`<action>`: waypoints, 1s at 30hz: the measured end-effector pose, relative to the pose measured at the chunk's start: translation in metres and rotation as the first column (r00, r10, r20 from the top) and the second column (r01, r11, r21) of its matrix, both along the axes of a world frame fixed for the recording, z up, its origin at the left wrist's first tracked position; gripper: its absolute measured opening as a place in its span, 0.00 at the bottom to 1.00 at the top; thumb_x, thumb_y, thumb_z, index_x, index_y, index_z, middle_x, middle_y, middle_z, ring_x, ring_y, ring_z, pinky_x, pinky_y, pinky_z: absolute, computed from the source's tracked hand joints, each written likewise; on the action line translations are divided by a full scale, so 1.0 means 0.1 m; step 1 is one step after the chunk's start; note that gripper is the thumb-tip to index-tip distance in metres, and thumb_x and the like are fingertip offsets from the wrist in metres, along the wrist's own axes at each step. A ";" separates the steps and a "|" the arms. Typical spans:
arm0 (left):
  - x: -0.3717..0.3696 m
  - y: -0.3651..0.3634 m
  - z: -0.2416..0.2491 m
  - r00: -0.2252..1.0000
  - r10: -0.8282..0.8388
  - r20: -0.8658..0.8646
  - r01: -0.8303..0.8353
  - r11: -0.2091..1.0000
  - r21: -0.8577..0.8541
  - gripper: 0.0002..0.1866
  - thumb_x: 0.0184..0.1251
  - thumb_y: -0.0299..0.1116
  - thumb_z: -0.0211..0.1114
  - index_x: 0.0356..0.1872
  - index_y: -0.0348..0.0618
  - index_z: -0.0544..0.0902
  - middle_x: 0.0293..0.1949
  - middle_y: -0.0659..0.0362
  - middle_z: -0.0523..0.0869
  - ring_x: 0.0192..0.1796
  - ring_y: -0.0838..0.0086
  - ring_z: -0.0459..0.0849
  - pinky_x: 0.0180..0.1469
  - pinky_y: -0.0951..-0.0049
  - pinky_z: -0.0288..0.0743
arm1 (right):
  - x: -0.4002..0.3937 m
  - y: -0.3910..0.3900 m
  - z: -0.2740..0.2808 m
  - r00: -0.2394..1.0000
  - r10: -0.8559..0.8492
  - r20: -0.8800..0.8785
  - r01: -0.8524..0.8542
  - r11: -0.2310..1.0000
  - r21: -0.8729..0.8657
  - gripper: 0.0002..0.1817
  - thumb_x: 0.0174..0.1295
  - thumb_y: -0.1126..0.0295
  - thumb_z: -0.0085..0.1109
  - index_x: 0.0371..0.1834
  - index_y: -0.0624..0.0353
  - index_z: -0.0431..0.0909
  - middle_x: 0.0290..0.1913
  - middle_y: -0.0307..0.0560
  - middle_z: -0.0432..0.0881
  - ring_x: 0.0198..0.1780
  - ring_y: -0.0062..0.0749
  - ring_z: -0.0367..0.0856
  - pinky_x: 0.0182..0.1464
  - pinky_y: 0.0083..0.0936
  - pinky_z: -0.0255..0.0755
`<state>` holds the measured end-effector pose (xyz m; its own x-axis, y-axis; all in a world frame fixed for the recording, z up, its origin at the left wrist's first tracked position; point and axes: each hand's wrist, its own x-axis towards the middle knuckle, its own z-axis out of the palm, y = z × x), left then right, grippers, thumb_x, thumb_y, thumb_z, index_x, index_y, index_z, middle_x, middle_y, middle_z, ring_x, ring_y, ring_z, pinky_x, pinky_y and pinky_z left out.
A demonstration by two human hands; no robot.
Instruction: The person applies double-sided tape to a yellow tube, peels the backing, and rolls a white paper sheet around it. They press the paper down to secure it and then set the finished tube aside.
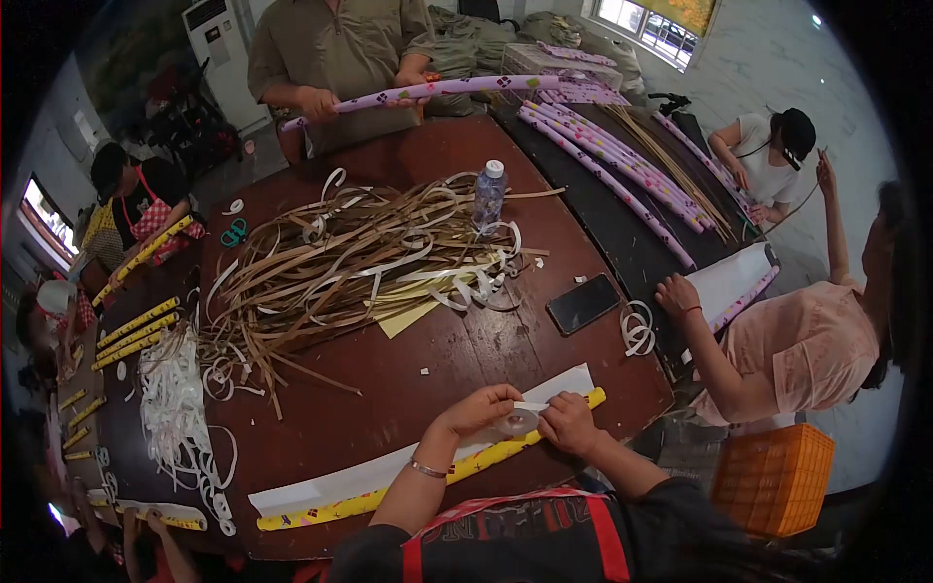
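My left hand and my right hand meet over a roll of clear tape at the near edge of the brown table. Both hands pinch it, and a short white strip runs between them. Under the hands lies a long yellow patterned rolled tube resting on a white paper sheet. Which hand bears the roll I cannot tell exactly.
A heap of brown and white strips, a water bottle, a black phone and teal scissors lie on the table. Purple tubes cover the black table. A person across holds a purple tube; others work around. An orange crate stands right.
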<state>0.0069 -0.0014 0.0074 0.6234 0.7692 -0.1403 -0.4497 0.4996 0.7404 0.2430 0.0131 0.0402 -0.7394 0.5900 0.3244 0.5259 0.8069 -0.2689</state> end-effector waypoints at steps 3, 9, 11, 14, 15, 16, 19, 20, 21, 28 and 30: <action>0.01 0.01 0.01 0.999 -0.001 -0.039 0.002 1.000 0.002 0.09 0.71 0.28 0.58 0.49 0.39 0.76 0.42 0.62 0.81 0.43 0.79 0.80 0.49 0.77 0.76 | 0.00 0.00 0.00 1.000 0.001 -0.007 -0.001 1.000 0.002 0.09 0.50 0.67 0.67 0.22 0.56 0.76 0.28 0.44 0.77 0.32 0.40 0.75 0.34 0.37 0.67; 0.03 0.02 -0.04 0.994 0.008 -0.113 -0.010 1.000 -0.020 0.08 0.71 0.31 0.60 0.47 0.40 0.78 0.40 0.64 0.81 0.41 0.80 0.80 0.47 0.77 0.76 | 0.02 0.01 -0.08 0.999 0.005 -0.042 -0.005 1.000 -0.006 0.09 0.50 0.67 0.67 0.22 0.56 0.76 0.28 0.44 0.77 0.32 0.40 0.75 0.33 0.37 0.68; 0.02 0.01 -0.03 0.997 0.050 -0.050 -0.054 0.996 -0.070 0.12 0.69 0.36 0.63 0.46 0.40 0.78 0.39 0.63 0.81 0.40 0.79 0.80 0.45 0.77 0.77 | 0.01 0.01 -0.06 0.999 0.008 -0.051 -0.008 1.000 0.014 0.09 0.50 0.67 0.67 0.22 0.56 0.76 0.27 0.44 0.76 0.31 0.40 0.75 0.33 0.37 0.68; 0.00 -0.03 0.26 0.996 0.081 -0.042 -0.087 0.978 -0.190 0.13 0.70 0.36 0.63 0.49 0.41 0.79 0.40 0.63 0.82 0.39 0.81 0.80 0.44 0.77 0.78 | 0.00 0.02 -0.08 0.998 0.014 -0.060 -0.014 1.000 0.002 0.09 0.50 0.67 0.66 0.21 0.56 0.75 0.27 0.44 0.76 0.31 0.40 0.75 0.33 0.37 0.68; 0.00 -0.02 0.23 0.996 0.073 -0.043 -0.080 0.978 -0.192 0.13 0.70 0.36 0.63 0.49 0.41 0.79 0.40 0.63 0.82 0.39 0.81 0.80 0.44 0.77 0.78 | 0.00 0.02 -0.08 0.998 0.006 -0.061 -0.006 1.000 -0.001 0.09 0.50 0.67 0.66 0.21 0.56 0.75 0.27 0.44 0.76 0.31 0.40 0.75 0.33 0.37 0.68; 0.00 -0.01 0.19 0.995 0.053 -0.083 -0.066 0.984 -0.164 0.15 0.67 0.35 0.64 0.51 0.39 0.78 0.41 0.62 0.82 0.40 0.79 0.81 0.45 0.76 0.78 | 0.00 0.01 -0.08 0.998 0.006 -0.056 -0.006 1.000 0.006 0.09 0.51 0.68 0.66 0.22 0.55 0.75 0.27 0.44 0.76 0.30 0.40 0.75 0.33 0.37 0.68; 0.04 -0.02 0.24 0.989 0.012 -0.148 -0.027 0.995 -0.100 0.18 0.65 0.33 0.64 0.53 0.38 0.78 0.41 0.61 0.83 0.41 0.78 0.82 0.45 0.76 0.78 | 0.00 0.01 -0.07 0.998 0.002 -0.064 -0.001 1.000 0.017 0.09 0.51 0.68 0.66 0.22 0.55 0.75 0.26 0.43 0.76 0.30 0.40 0.75 0.33 0.36 0.68; 0.05 -0.03 0.27 0.985 -0.002 -0.170 -0.010 0.998 -0.065 0.18 0.65 0.32 0.63 0.54 0.38 0.78 0.41 0.61 0.83 0.41 0.78 0.81 0.45 0.76 0.77 | 0.00 0.01 -0.06 0.997 0.004 -0.076 -0.003 1.000 0.021 0.09 0.51 0.68 0.66 0.21 0.55 0.75 0.26 0.43 0.76 0.30 0.40 0.75 0.33 0.36 0.68; 0.05 -0.02 0.23 0.985 -0.005 -0.171 -0.006 0.998 -0.066 0.18 0.65 0.32 0.63 0.54 0.38 0.78 0.41 0.61 0.83 0.41 0.78 0.81 0.45 0.76 0.77 | -0.01 0.01 -0.06 0.997 0.001 -0.077 0.001 1.000 0.020 0.09 0.51 0.68 0.66 0.21 0.55 0.75 0.26 0.43 0.76 0.30 0.40 0.75 0.33 0.36 0.68; 0.05 0.00 0.12 0.983 -0.019 -0.184 0.004 0.997 -0.081 0.14 0.67 0.31 0.62 0.52 0.39 0.79 0.40 0.62 0.82 0.41 0.79 0.79 0.46 0.78 0.75 | 0.00 0.02 -0.08 0.997 0.004 -0.080 -0.002 1.000 0.015 0.09 0.50 0.68 0.66 0.21 0.55 0.75 0.25 0.43 0.76 0.29 0.39 0.75 0.32 0.36 0.67; 0.04 0.00 0.12 0.986 -0.014 -0.164 0.006 0.999 -0.049 0.14 0.68 0.31 0.62 0.51 0.39 0.78 0.40 0.62 0.82 0.41 0.80 0.79 0.46 0.78 0.74 | 0.00 0.02 -0.07 0.997 0.009 -0.082 -0.008 1.000 0.012 0.08 0.50 0.68 0.66 0.21 0.55 0.76 0.25 0.43 0.76 0.29 0.39 0.75 0.32 0.36 0.67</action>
<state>0.0112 -0.0014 0.0191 0.5966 0.7529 -0.2779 -0.3187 0.5401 0.7790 0.2426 0.0148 0.0327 -0.7153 0.5795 0.3907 0.4954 0.8147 -0.3014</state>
